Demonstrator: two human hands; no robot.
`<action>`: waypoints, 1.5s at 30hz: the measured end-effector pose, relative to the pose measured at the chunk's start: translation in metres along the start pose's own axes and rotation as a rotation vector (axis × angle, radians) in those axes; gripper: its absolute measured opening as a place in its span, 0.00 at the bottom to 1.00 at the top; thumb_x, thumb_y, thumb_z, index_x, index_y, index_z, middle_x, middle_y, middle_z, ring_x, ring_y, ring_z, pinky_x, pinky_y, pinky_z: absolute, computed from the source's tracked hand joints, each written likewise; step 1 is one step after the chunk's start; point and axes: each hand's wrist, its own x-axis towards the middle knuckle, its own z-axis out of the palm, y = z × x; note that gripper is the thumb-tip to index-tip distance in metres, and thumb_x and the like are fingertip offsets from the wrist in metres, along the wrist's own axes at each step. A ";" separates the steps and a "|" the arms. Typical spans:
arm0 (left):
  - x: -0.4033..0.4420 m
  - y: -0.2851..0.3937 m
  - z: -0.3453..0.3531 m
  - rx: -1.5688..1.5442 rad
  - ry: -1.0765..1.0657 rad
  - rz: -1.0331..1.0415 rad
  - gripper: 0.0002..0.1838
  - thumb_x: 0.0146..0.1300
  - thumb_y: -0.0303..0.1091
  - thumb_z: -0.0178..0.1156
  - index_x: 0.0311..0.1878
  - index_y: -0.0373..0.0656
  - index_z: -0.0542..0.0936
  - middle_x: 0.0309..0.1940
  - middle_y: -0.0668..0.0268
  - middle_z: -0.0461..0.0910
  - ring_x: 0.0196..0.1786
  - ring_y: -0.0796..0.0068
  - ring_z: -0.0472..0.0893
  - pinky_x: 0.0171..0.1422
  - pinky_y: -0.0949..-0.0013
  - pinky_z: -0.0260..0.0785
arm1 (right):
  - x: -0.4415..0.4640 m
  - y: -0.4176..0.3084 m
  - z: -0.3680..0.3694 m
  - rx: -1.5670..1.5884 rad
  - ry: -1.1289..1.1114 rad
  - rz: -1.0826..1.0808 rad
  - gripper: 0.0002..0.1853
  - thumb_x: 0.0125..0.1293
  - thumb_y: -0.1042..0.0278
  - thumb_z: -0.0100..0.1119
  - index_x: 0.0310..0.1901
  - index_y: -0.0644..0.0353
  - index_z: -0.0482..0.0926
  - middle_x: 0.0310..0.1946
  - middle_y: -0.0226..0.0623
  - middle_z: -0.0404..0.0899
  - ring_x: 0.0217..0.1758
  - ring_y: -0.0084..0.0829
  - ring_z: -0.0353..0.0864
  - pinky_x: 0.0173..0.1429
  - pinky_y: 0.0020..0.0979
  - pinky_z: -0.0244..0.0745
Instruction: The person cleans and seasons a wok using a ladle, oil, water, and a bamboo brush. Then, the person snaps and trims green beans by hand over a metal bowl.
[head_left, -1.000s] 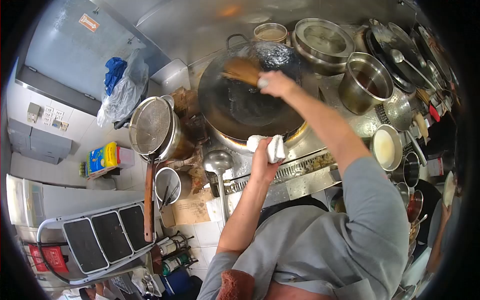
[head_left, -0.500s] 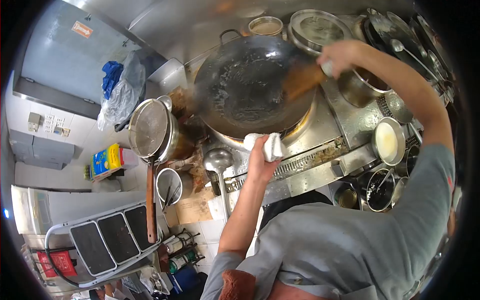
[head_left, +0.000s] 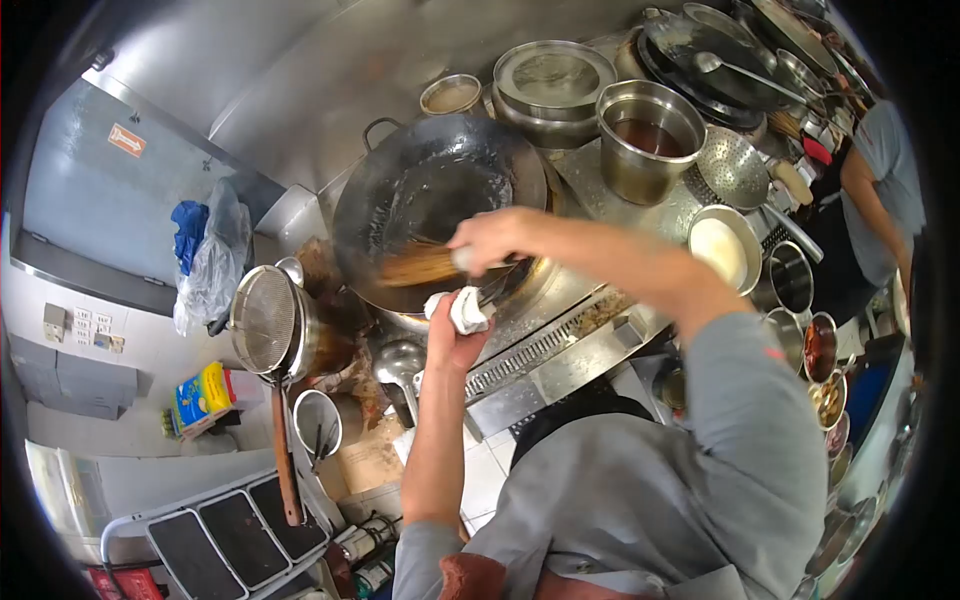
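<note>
A large dark wok [head_left: 450, 185] sits on the stove, its inside wet and shiny. My left hand [head_left: 455, 340] is closed on a folded white cloth [head_left: 468, 312] at the wok's near rim; a dark metal edge shows beside the cloth. My right hand [head_left: 490, 240] grips the handle end of a bamboo wok brush [head_left: 415, 265]. The bristles, smeared by motion, lie over the near left inside of the wok. Part of the wok's near right side is hidden behind my right hand and forearm.
Left of the wok, a long-handled strainer [head_left: 265, 320] rests on a pot. A ladle [head_left: 400, 362] lies near my left forearm. Rightward stand a steel pot of brown liquid [head_left: 650, 140], a perforated skimmer [head_left: 735, 165] and a bowl of pale liquid [head_left: 720, 250]. Another person [head_left: 885, 170] is at far right.
My right hand has swept the brush from the wok's right side to its near left. My left hand stays on the cloth at the rim. The camera view has shifted rightward.
</note>
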 end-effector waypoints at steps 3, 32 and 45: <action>0.016 0.004 -0.006 -0.046 0.002 -0.080 0.06 0.66 0.35 0.49 0.41 0.50 0.76 0.37 0.67 0.80 0.41 0.65 0.78 0.47 0.54 0.69 | -0.069 0.024 -0.034 -0.134 -0.178 0.027 0.38 0.47 0.60 0.68 0.65 0.42 0.72 0.46 0.38 0.81 0.43 0.36 0.82 0.37 0.41 0.83; -0.026 0.018 -0.097 0.455 0.224 0.652 0.11 0.59 0.25 0.52 0.46 0.35 0.72 0.37 0.63 0.75 0.34 0.69 0.79 0.36 0.66 0.75 | -0.285 0.084 0.269 1.506 0.778 0.204 0.34 0.64 0.62 0.61 0.69 0.61 0.61 0.31 0.36 0.78 0.20 0.22 0.74 0.16 0.23 0.66; -0.023 -0.031 -0.092 0.718 0.426 0.961 0.17 0.55 0.26 0.59 0.47 0.29 0.71 0.39 0.55 0.79 0.41 0.63 0.79 0.50 0.64 0.71 | -0.286 0.091 0.160 1.134 0.731 -0.001 0.40 0.58 0.61 0.69 0.70 0.60 0.61 0.37 0.34 0.79 0.22 0.20 0.73 0.19 0.23 0.67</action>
